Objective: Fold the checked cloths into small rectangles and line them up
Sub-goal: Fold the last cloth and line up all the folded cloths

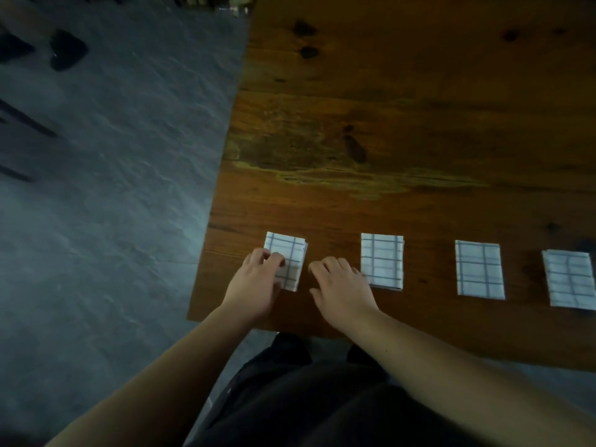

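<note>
Several white cloths with grey checks lie folded into small rectangles in a row near the front edge of the wooden table [403, 130]. My left hand [258, 282] rests on the lower left part of the leftmost cloth [292, 253], its fingers bent over it. My right hand [342, 285] lies on the bare wood between that cloth and the second cloth [383, 256], fingers loosely curled, its outer edge touching the second cloth. A third cloth [479, 269] and a fourth cloth [569, 279] lie further right.
The table's left edge runs just beside the leftmost cloth, with grey stone floor [106, 195] beyond it. Dark shoes [66, 50] of another person stand at the top left. My dark trousers [322, 401] fill the bottom of the view.
</note>
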